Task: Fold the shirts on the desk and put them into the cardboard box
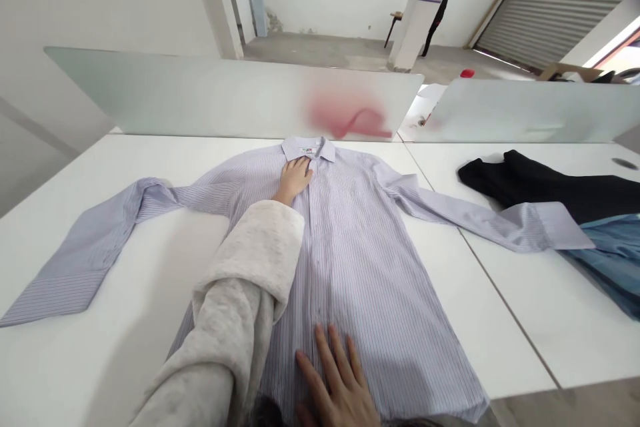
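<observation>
A light purple striped button-up shirt [350, 233] lies face up, its collar at the far end and both sleeves spread outward. My left hand [296, 177] reaches up the front and rests just below the collar, fingers lying on the cloth beside the button placket. Lower down, my right hand [340, 380] lies flat on the shirt front near the hem, fingers spread. The left-hand sleeve bends at the elbow; the other runs straight out to the right. My grey sleeve hides part of the shirt.
The white table [145, 273] carries the shirt. At the right, black clothing [560, 183] and blue fabric [615, 247] lie near the shirt's cuff. Frosted partitions [210, 97] line the back edge, with a blurred red shape behind. A person's dark-clothed part [437, 20] shows beyond a pillar.
</observation>
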